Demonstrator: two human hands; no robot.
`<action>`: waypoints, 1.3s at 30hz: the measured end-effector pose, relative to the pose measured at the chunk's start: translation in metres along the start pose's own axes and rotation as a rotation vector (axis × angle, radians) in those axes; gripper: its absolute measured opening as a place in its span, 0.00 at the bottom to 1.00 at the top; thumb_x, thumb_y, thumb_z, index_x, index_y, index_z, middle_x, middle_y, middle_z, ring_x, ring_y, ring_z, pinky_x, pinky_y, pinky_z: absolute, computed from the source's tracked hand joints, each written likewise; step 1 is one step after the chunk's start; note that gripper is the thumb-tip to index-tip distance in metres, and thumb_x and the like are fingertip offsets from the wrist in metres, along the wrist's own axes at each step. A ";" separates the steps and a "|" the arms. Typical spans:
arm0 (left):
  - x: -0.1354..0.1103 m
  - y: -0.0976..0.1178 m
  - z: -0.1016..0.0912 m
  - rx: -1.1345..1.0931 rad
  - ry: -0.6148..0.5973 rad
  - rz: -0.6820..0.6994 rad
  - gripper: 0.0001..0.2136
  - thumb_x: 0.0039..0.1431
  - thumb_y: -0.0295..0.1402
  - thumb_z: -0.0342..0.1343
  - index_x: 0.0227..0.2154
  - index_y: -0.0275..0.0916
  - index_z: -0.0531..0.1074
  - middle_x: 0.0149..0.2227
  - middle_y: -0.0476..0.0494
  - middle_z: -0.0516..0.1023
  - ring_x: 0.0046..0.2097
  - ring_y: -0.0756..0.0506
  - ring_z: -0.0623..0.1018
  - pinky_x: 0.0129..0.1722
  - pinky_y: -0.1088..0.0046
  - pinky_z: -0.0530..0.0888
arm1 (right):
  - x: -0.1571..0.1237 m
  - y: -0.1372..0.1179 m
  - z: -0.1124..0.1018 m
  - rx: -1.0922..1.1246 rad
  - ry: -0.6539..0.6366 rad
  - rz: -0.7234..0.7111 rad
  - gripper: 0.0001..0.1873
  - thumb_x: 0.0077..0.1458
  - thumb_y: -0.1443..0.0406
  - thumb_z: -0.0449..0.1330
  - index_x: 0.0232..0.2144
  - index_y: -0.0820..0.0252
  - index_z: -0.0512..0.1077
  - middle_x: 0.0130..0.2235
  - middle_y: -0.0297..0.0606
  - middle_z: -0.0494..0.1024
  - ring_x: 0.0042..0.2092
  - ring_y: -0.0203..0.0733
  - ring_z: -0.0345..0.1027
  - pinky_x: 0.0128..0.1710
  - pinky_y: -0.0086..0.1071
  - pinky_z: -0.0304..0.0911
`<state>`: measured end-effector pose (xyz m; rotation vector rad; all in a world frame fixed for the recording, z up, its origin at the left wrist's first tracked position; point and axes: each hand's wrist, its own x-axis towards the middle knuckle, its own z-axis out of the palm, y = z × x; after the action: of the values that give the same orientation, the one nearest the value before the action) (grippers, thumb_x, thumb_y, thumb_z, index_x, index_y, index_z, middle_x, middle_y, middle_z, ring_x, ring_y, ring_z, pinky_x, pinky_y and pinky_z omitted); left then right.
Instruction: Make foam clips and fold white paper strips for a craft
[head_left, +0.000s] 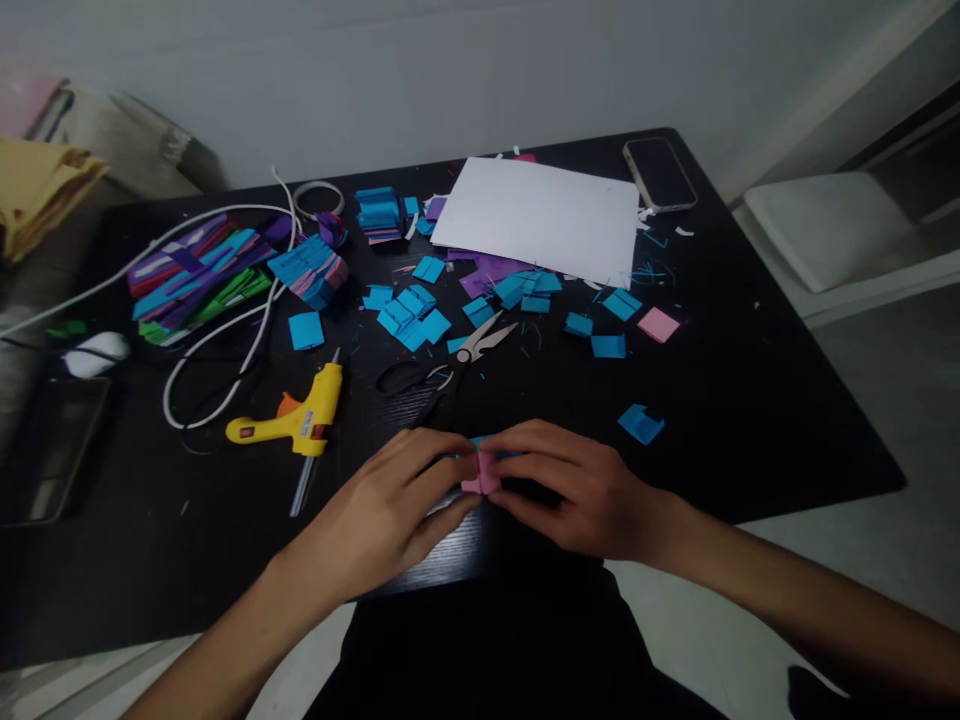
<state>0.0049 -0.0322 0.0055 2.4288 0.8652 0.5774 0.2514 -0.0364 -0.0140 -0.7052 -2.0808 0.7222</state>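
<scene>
Where the left hand (382, 505) and the right hand (589, 490) meet near the front edge of the black table (757, 400), a small folded pink paper (486, 476) is pinched between the fingertips of both, with blue paper (478, 439) showing at its far side. To the left of the hands lies a yellow glue gun (322, 408), nozzle directed away from the person; just beyond the hands are scissors (465, 356), blades parted, their tips near scattered blue squares (414, 318). A single blue piece (641, 424) lies apart, beyond the right hand. Farther back, a white sheet (544, 215) covers part of a purple paper (491, 270), and a phone (660, 173) occupies the far right corner
</scene>
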 end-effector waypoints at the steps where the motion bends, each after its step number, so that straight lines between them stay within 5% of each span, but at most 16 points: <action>1: -0.001 -0.001 0.001 -0.002 0.010 -0.007 0.10 0.68 0.28 0.59 0.50 0.37 0.73 0.49 0.39 0.79 0.52 0.43 0.79 0.53 0.62 0.78 | -0.001 0.000 -0.001 -0.010 0.002 0.003 0.09 0.61 0.73 0.67 0.45 0.69 0.78 0.49 0.54 0.82 0.53 0.47 0.77 0.54 0.41 0.77; 8: -0.012 -0.009 0.004 0.037 0.186 -0.113 0.11 0.64 0.26 0.64 0.48 0.38 0.74 0.50 0.40 0.79 0.51 0.45 0.80 0.52 0.66 0.78 | -0.012 0.010 0.000 -0.074 0.016 0.052 0.07 0.63 0.72 0.65 0.44 0.68 0.78 0.47 0.50 0.82 0.51 0.46 0.76 0.52 0.42 0.77; 30: -0.012 -0.011 0.026 0.113 0.069 -0.026 0.12 0.65 0.25 0.61 0.51 0.38 0.76 0.50 0.38 0.78 0.50 0.40 0.78 0.49 0.58 0.77 | -0.014 0.016 0.008 -0.269 -0.112 -0.059 0.11 0.66 0.77 0.56 0.41 0.72 0.79 0.42 0.50 0.83 0.47 0.46 0.75 0.52 0.43 0.77; 39: -0.011 -0.007 0.028 0.141 0.064 -0.037 0.13 0.66 0.26 0.60 0.53 0.38 0.76 0.50 0.37 0.79 0.50 0.40 0.79 0.49 0.58 0.77 | -0.017 0.016 0.010 -0.267 -0.115 -0.009 0.13 0.67 0.75 0.55 0.43 0.65 0.79 0.44 0.47 0.83 0.49 0.47 0.75 0.51 0.46 0.78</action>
<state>0.0093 -0.0434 -0.0233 2.5258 1.0057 0.6025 0.2559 -0.0393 -0.0386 -0.8163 -2.3112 0.4940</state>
